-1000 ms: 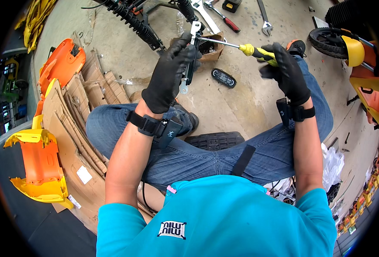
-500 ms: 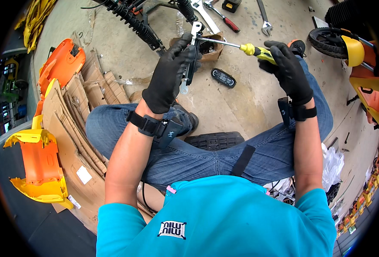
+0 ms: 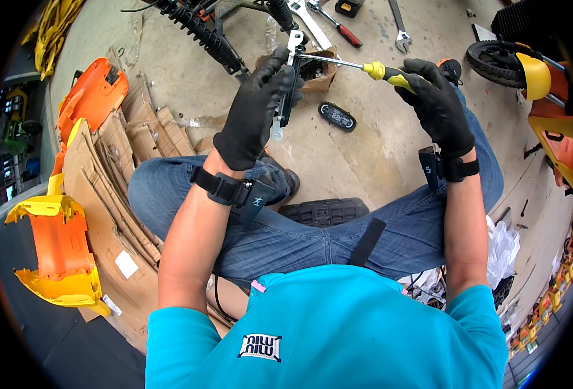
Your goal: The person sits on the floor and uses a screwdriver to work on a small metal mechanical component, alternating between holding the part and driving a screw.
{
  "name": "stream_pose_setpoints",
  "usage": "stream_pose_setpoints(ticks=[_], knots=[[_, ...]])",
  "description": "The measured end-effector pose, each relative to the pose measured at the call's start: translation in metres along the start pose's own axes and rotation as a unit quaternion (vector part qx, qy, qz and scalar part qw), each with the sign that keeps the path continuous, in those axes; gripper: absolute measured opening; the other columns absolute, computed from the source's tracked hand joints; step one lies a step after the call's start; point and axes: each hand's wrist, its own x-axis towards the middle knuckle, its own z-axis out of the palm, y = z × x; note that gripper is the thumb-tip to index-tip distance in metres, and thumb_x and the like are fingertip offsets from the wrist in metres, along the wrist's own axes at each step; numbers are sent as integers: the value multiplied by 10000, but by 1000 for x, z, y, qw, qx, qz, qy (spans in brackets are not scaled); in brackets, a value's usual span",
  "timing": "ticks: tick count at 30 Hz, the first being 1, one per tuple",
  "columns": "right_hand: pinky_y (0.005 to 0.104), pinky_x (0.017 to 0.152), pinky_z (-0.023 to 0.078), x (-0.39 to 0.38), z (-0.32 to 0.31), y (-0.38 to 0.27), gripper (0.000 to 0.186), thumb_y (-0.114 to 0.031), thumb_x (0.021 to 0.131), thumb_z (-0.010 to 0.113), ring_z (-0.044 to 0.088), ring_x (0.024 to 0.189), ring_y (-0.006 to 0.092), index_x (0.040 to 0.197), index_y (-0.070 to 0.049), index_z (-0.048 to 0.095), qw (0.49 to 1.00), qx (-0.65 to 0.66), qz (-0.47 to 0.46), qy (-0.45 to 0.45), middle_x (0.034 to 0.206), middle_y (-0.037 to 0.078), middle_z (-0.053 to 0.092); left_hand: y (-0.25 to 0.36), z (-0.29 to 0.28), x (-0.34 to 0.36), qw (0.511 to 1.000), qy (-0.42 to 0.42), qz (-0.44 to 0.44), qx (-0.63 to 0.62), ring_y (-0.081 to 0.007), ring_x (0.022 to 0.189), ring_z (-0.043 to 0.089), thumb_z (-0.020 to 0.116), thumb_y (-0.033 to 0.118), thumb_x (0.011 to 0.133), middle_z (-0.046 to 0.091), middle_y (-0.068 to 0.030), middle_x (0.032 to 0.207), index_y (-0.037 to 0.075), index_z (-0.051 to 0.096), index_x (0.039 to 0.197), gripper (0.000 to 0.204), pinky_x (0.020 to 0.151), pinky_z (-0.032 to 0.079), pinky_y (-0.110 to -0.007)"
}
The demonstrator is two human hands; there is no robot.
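Note:
My left hand (image 3: 255, 110), in a black glove, is closed round a long black part with a silver metal bracket (image 3: 295, 40) sticking out at its top and a tab at its lower end. The part stands nearly upright in the picture. In my gloved right hand (image 3: 434, 107) is a screwdriver (image 3: 376, 70) with a yellow and black handle. Its shaft points left, and the tip meets the side of the black part near its top. Whether the tip sits in a screw is too small to tell. Below the shaft, a black oval display unit (image 3: 337, 117) lies on the floor.
A small cardboard box (image 3: 322, 76) stands behind the screwdriver. Beyond lie an adjustable wrench (image 3: 402, 40) and a red-handled ratchet (image 3: 349, 36). A black frame with spring shocks (image 3: 199, 39) rises at the far left. Flattened cardboard (image 3: 98, 194) and orange panels (image 3: 98, 91) lie left, a wheel (image 3: 497, 65) right.
The fingers of my right hand have shifted on the screwdriver handle, and the handle looks turned. My left hand and the black part have barely moved.

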Motion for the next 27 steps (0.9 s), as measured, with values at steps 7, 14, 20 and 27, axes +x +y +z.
stream_pose_setpoints(ticks=[7, 14, 20, 27], knots=[[244, 570, 472, -8, -10, -13, 413, -368, 1032, 482, 564, 630, 103, 1191, -7, 606, 978, -171, 88, -83, 983, 108, 659, 0, 1, 1, 1000, 19, 3, 6, -109, 956, 624, 597, 210, 975, 638, -43, 1048, 41, 435, 1451, 531, 831, 523, -273], [272, 824, 546, 1, -15, 13, 295, -210, 956, 621, 632, 938, 140, 1184, -24, 612, 997, 58, 47, -26, 1108, 66, 603, 2, 3, -2, 1000, -1, 4, 9, -105, 970, 620, 589, 223, 983, 637, -43, 1065, 48, 427, 1460, 534, 844, 521, -279], [215, 718, 547, -4, 0, 0, 351, -308, 975, 613, 637, 914, 124, 1163, -11, 616, 991, -98, 82, -43, 1070, 95, 618, -3, -1, 0, 1000, -1, 1, 10, -113, 986, 621, 575, 204, 988, 624, -46, 1098, 34, 407, 1466, 535, 868, 526, -291], [239, 790, 519, 3, -11, 9, 369, -256, 992, 589, 619, 903, 129, 1251, 5, 559, 995, 23, 63, -74, 1059, 97, 635, 2, 2, 2, 1000, 7, 3, -7, -125, 1003, 621, 579, 196, 987, 608, -36, 1115, 19, 398, 1464, 541, 867, 536, -293]])
